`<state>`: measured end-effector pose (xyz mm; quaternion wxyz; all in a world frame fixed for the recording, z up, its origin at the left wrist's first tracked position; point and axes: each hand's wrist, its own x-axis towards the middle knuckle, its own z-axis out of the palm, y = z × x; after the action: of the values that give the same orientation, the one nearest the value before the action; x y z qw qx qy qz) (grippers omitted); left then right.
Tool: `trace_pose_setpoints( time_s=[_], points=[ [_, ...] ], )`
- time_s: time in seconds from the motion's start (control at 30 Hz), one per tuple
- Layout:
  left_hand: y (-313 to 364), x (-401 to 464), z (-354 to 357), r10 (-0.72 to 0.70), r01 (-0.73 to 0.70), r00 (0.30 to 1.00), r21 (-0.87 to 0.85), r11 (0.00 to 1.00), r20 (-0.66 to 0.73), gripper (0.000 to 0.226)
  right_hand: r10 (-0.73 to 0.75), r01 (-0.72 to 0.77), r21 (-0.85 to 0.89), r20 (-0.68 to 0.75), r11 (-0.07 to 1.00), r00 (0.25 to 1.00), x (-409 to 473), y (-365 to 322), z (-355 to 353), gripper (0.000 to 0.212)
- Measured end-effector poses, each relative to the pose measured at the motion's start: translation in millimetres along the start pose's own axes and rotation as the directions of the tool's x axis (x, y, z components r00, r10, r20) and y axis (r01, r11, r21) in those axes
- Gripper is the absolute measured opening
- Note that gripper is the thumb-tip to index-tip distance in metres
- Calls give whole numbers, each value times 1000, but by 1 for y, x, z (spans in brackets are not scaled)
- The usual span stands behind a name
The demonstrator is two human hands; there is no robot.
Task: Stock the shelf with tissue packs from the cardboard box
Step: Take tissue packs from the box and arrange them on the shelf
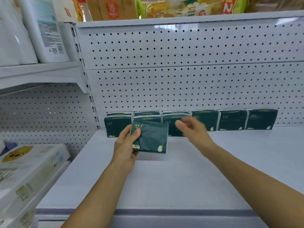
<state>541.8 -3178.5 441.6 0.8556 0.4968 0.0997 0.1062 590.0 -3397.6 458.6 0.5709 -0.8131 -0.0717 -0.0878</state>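
Observation:
My left hand [127, 143] grips a dark green tissue pack [152, 139] by its left edge, holding it upright just above the white shelf [164, 178]. Behind it, a row of the same green packs [232, 120] stands against the pegboard back; the packs at the left end are two deep. My right hand [192, 129] hovers blurred just right of the held pack, fingers loosely spread and holding nothing. The cardboard box is out of view.
A white pegboard back panel [181, 79] rises behind the packs. White paper roll packs [24, 30] fill the upper left shelf. Boxed tissue packs [24, 170] sit at lower left. Snack bags [181, 7] line the top shelf.

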Motion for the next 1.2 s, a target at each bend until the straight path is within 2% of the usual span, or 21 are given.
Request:
trace_pose_setpoints(
  time_s=[0.03, 0.07, 0.1, 0.17, 0.23, 0.27, 0.3, 0.37, 0.4, 0.43, 0.47, 0.53, 0.63, 0.77, 0.8, 0.93, 1.03, 1.2],
  points=[
    [-2, -2, 8, 5, -4, 1000, -8, 1000, 24, 47, 44, -58, 84, 160, 995, 986, -13, -6, 2, 63],
    [-5, -4, 17, 10, -9, 998, -14, 1000, 54, 48, 65, -102, 131, 260, 986, 963, -23, -9, 1, 57],
    [-8, -6, 26, 17, -16, 996, -12, 1000, 92, 49, 65, -115, 162, 290, 980, 955, -28, -7, -1, 46],
    [-15, -9, 47, 51, -62, 985, 61, 996, 166, 51, 59, -106, 200, 227, 974, 972, -30, 1, -16, 31],
    [-22, -7, 64, 154, -215, 964, 295, 931, 217, 52, 67, -96, 188, 154, 977, 986, -28, 13, -43, 28],
    [-26, -2, 68, 238, -328, 940, 463, 823, 243, 54, 75, -96, 167, 128, 981, 989, -28, 19, -56, 27],
    [-28, 4, 70, 325, -438, 899, 626, 646, 294, 57, 83, -97, 133, 109, 986, 991, -26, 27, -69, 26],
    [-32, 18, 76, 423, -590, 767, 790, 170, 482, 65, 110, -114, 74, 63, 991, 992, -20, 46, -95, 24],
    [-35, 26, 78, 406, -615, 706, 787, -53, 580, 70, 118, -120, 53, 40, 991, 992, -17, 53, -105, 24],
    [-38, 34, 81, 353, -607, 674, 759, -235, 649, 74, 118, -119, 32, 20, 992, 993, -12, 61, -114, 25],
    [-42, 41, 84, 295, -579, 668, 726, -372, 683, 78, 123, -123, 20, -10, 992, 992, -7, 67, -121, 25],
    [-47, 54, 90, 227, -507, 684, 675, -536, 693, 84, 124, -125, -12, -66, 992, 990, 6, 77, -130, 25],
    [-49, 67, 99, 188, -442, 703, 628, -641, 686, 88, 109, -121, -100, -122, 988, 987, 26, 87, -136, 23],
    [-50, 76, 104, 171, -398, 715, 596, -698, 677, 88, 47, -71, -187, -130, 980, 990, 47, 87, -133, 12],
    [-51, 77, 103, 174, -393, 712, 592, -704, 680, 88, 34, -57, -181, -129, 982, 991, 52, 87, -131, 13],
    [-54, 82, 103, 205, -412, 672, 589, -695, 712, 85, 26, -55, -176, -165, 983, 986, 60, 86, -122, 39],
    [-57, 84, 103, 215, -420, 654, 584, -694, 725, 83, 19, -61, -220, -187, 974, 982, 66, 88, -117, 30],
    [-57, 85, 103, 207, -409, 668, 586, -699, 714, 81, -2, -63, -290, -220, 955, 976, 68, 91, -113, 21]
  ],
)
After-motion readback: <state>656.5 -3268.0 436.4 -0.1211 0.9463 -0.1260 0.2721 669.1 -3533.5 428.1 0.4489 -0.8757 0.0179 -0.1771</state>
